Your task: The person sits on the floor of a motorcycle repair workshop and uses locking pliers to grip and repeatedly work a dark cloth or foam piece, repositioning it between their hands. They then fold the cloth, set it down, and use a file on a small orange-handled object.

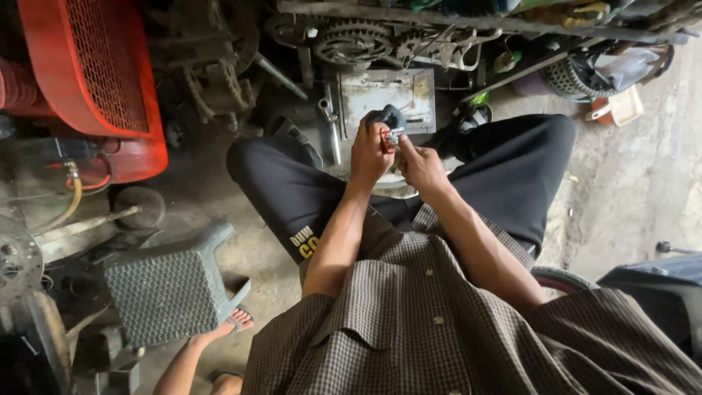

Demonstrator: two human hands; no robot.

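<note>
Black rubber is what your left hand (369,152) closes on: a small dark grip-like part (387,117), held in front of your knees and just before the grey metal box (387,99) that lies on the floor. Take this box as the landmark. Far to the left of it stands the red machine (95,73) with its mesh guard, and nearer to you than that, a grey plastic stool (172,285) lies tipped on its side, with another person's bare foot (238,320) just beside it; both are well apart from your hands. Between your two hands sits a small metal piece (393,136) with a red spot, touching the lower end of the black part. Its long axis seems to run from the box toward your body, but it is too small to tell surely. Your right hand (423,167) comes from the right side of the box and pinches this piece with its fingertips, so both hands are equally near and almost touching. Above the box, gear wheels (355,40) and loose parts lie on a rail, and to the right of it a basket (567,77) stands near the wall. Nothing stands between your hands and the part.
</note>
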